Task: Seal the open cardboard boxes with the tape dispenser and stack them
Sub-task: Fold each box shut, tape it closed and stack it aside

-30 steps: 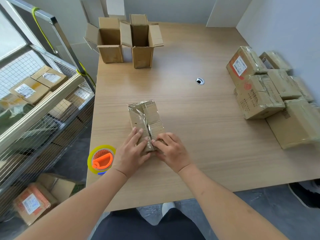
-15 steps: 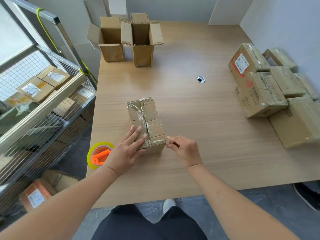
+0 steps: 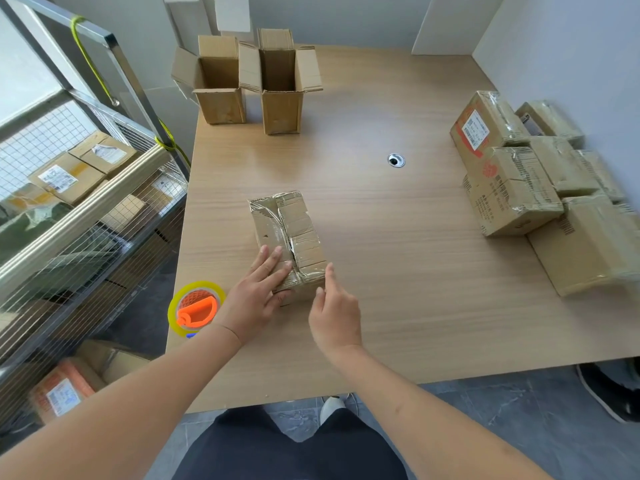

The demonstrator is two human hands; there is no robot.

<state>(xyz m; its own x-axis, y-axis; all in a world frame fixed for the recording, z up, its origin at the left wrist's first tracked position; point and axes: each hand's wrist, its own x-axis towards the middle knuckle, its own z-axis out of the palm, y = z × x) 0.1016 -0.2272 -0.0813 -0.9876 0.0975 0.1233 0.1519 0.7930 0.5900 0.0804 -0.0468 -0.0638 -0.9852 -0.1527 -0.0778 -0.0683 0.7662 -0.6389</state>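
Taped box (image 3: 287, 242) lying flat on the wooden table (image 3: 398, 254), near the front-left part, long axis running from 11 to 5 o'clock, clear tape wrinkled over the closed flaps. Left hand (image 3: 256, 294) at the box's 7 o'clock, fingers straight and spread, pressing flat on the near end of the lid. Right hand (image 3: 334, 315) at the box's 5 o'clock, loosely relaxed and holding nothing, index finger extended with its tip at the box's near right corner. Tape dispenser (image 3: 196, 309), orange handle in a yellow roll, at 9 o'clock of the left hand, on the table's left edge. Two open boxes (image 3: 252, 84) upright, side by side at 12 o'clock, far edge. Sealed boxes (image 3: 533, 188) grouped at 3 o'clock by the wall. Wire rack (image 3: 69, 188) with parcels at 9 o'clock, off the table.
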